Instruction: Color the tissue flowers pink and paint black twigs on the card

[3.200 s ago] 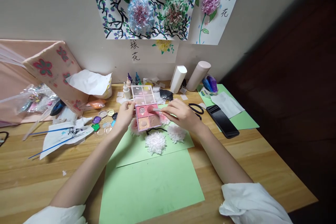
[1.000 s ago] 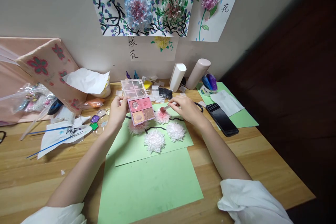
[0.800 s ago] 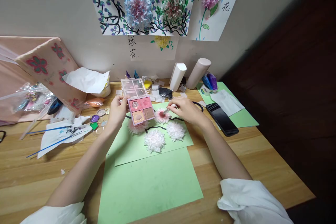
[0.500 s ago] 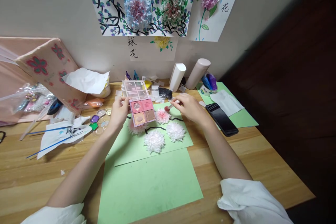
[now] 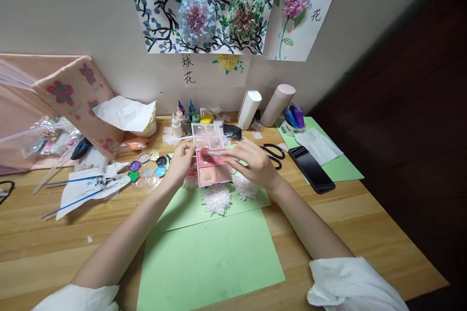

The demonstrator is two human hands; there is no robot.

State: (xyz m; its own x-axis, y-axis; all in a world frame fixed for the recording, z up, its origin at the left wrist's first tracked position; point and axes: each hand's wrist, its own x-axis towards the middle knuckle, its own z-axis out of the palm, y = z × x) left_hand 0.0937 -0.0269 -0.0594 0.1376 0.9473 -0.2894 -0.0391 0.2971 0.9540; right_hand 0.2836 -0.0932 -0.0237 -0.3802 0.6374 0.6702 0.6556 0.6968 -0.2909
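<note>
So the person's left hand [image 5: 181,163] has the near-left edge of a square, pink-framed makeup palette [image 5: 206,176] pinched between thumb and fingers, holding it up over the white fluffy flower [image 5: 216,199] and its neighbours. The clear lid is flipped open on the far side, towards the wall. The right hand [image 5: 255,163] is closed on a slim makeup brush with a pale handle [image 5: 218,154], and its reddish head is right over the far-left pink pan. Can't really tell if the bristles are touching the powder.

Under all that there's a light green paper sheet [image 5: 178,215] overlapping a second one nearer the person, both on a wooden table [image 5: 368,233]. Off to the right are some black-handled scissors [image 5: 274,151], partly behind the right hand, then a black smartphone [image 5: 312,169]. On the left, small round paint pots [image 5: 134,167] sit beside a stained white paper with two thin blue sticks [image 5: 78,199] lying across it.
</note>
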